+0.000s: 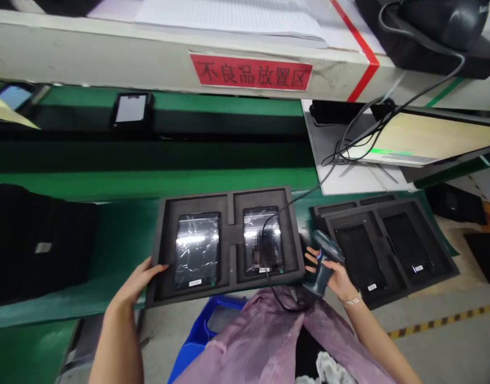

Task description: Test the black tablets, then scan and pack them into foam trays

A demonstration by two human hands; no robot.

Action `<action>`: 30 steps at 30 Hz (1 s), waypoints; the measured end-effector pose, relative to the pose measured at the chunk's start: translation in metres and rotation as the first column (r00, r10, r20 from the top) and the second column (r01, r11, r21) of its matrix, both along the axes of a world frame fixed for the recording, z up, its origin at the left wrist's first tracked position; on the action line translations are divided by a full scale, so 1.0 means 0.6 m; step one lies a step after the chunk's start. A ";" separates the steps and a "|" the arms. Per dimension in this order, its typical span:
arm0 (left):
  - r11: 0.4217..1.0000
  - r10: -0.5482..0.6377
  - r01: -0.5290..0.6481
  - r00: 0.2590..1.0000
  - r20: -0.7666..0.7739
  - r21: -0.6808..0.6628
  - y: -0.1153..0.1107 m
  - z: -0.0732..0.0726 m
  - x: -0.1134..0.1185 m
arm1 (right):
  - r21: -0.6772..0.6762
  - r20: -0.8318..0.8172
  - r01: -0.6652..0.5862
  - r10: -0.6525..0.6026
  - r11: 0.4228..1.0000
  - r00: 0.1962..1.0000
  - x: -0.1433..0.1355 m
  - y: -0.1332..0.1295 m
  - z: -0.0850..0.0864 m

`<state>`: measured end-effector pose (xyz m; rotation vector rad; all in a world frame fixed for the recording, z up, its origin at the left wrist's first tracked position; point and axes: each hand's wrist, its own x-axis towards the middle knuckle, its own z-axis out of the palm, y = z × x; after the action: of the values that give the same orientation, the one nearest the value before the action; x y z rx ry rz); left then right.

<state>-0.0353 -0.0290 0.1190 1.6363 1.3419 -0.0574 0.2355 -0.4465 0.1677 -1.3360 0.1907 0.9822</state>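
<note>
Cable (305, 196) from the handheld scanner (322, 269), grasped in the worker's right hand (341, 282), drapes across a film-covered tablet (274, 230); a sharp tug could, by my eye, drag it. The left hand (143, 274) touches the left edge of the dark tray (230, 233) on the worktop (120, 234); whether gripping, I cannot tell. A red sign (252, 71) reads "不良品放置区" (defective goods area); tablet labels (195, 282) are illegible.

A thin, crinkled mauve fabric garment (245, 346) parts at the front; in its opening show black cloth (306, 346) and white ruffled fabric (329, 369). Right of the garment, a slim, pale banded bracelet (353, 300) circles the right wrist. Both forearms are bare.
</note>
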 end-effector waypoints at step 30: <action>0.098 -0.818 0.804 0.401 -0.413 0.586 -0.484 0.010 0.261 | -0.697 0.061 -0.279 0.442 0.661 0.895 0.053 -0.388 0.185</action>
<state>0.1213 -0.3197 0.1251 2.9466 0.1346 -0.1925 0.2671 -0.6796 0.2784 -2.2239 0.1034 1.1334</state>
